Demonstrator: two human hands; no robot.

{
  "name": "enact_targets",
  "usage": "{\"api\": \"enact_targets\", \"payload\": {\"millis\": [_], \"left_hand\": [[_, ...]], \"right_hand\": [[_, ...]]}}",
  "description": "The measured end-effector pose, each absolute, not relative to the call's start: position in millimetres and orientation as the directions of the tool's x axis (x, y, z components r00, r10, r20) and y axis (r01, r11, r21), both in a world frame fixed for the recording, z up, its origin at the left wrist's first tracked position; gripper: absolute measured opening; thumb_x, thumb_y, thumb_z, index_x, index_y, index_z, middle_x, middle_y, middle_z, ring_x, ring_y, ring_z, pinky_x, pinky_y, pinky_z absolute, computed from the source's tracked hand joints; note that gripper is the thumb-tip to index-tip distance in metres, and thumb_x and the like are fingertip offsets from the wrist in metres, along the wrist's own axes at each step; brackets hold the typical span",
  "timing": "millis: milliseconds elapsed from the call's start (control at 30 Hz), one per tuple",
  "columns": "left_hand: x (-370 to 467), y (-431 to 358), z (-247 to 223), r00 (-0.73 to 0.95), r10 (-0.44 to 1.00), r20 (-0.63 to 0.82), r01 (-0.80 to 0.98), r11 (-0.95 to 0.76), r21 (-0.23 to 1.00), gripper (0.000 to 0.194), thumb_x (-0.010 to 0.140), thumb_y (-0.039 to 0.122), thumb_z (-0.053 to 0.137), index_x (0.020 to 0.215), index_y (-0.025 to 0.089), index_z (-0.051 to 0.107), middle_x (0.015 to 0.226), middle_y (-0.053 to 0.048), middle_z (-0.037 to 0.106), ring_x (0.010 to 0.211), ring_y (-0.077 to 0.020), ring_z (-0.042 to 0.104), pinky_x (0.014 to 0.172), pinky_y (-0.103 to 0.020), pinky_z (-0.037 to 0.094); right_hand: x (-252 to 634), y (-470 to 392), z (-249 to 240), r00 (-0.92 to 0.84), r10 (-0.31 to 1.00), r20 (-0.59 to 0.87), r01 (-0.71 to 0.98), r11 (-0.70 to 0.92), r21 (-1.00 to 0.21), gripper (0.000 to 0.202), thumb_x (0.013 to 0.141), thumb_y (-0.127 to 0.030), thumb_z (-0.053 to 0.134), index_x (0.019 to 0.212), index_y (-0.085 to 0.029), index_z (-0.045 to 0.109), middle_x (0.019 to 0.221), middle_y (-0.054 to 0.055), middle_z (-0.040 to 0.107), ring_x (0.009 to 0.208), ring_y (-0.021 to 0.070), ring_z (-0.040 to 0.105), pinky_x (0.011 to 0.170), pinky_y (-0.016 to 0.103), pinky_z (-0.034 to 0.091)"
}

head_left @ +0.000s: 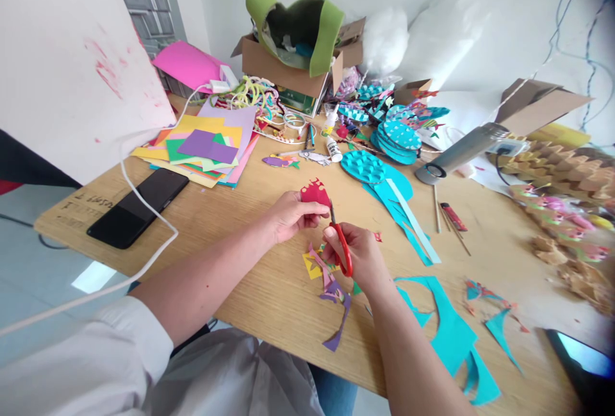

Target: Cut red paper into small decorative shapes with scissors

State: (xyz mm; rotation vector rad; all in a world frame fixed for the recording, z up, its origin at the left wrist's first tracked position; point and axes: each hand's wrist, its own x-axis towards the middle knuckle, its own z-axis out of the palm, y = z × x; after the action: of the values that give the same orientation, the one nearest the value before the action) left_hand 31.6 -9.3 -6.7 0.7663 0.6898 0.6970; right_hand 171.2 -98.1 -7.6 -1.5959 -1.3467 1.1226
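Near the middle of the head view, my left hand [294, 216] pinches a small red paper piece [314, 193] with a scalloped, notched edge. My right hand [358, 252] is wrapped round the red handles of a pair of scissors [344, 256]. The dark blades point up and meet the right side of the red paper, beside my left fingertips. Below the hands lie purple and pink paper scraps [340, 304] and a yellow scrap [312, 266]. A tiny red scrap [378, 236] rests just right of the scissors.
A black phone [139, 208] and stacked coloured paper [202, 150] are at left, with a white cable [158, 218] crossing the table edge. Blue paper offcuts [451, 332] lie front right. Behind stand a white bottle [334, 149], a metal flask [461, 153] and a cardboard box [278, 66].
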Motion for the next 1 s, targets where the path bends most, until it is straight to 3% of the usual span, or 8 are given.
{"api": "enact_targets", "payload": {"millis": [1000], "left_hand": [[28.6,-4.7,-7.4,0.559,0.786,-0.264,-0.223,0.449,0.865,0.008,0.063,0.014,0.069,0.063,0.009,0.063,0.056,-0.001,0.06,0.046,-0.0051,0.049,0.048,-0.02,0.035]], "right_hand": [[170.5,-98.3,-4.2,0.031,0.98,-0.199,0.278,-0.199,-0.94,0.048,0.074,-0.062,0.066,0.065,-0.017,0.056,0.051,0.004,0.065,0.041,0.0129,0.056,0.04,0.022,0.041]]}}
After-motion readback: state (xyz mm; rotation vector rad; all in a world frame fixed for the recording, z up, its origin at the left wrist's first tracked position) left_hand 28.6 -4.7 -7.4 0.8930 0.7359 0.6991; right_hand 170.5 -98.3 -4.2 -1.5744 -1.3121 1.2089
